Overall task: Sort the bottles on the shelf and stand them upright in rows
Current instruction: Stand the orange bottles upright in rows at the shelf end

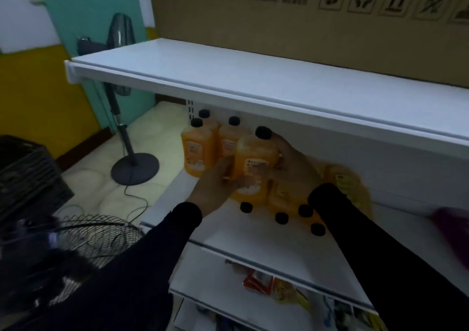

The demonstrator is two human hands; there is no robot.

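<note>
An orange bottle with a black cap (255, 156) is held upright just above the white middle shelf (228, 231). My right hand (295, 163) grips its far side near the cap, and my left hand (215, 182) holds its lower left side. Three orange bottles (194, 153) stand upright at the shelf's back left. Several more orange bottles (281, 196) lie flat under my hands, black caps toward me. Another flat bottle (347, 182) lies behind my right sleeve, partly hidden.
The upper white shelf (253, 82) overhangs the bottles, with a cardboard box (279, 13) on it. A purple object (454, 226) sits at the right edge. Packets lie on the lower shelf (266, 283). A floor fan (127, 117) and a wire basket (96, 236) stand left.
</note>
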